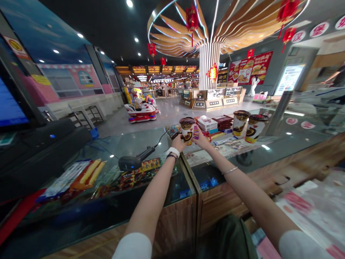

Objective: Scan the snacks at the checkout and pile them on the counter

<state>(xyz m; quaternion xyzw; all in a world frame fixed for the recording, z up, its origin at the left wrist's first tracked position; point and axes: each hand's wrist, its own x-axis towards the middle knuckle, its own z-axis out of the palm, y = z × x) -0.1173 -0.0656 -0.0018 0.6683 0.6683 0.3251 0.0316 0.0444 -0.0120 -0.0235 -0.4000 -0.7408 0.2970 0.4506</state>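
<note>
A brown and white Dove-style lidded cup (187,130) stands upright over the glass counter, with one hand at each side. My left hand (178,143) is closed round its lower left. My right hand (199,139) grips its right side, the fingers partly hidden behind it. Just left of the cup lies a small dark patterned packet (174,131). To the right of my hands are white boxes (207,122) and dark red packets (223,122). Two more lidded cups, one nearer (254,129) and one farther (239,124), stand beyond those packets.
A black barcode scanner (130,163) lies on the counter to the left, its cable running back. Snack packets (87,172) show nearby, beside a monitor (12,102). A metal post (279,111) rises at the right. Beyond the counter are a kiddie ride (142,110) and a distant person (253,85).
</note>
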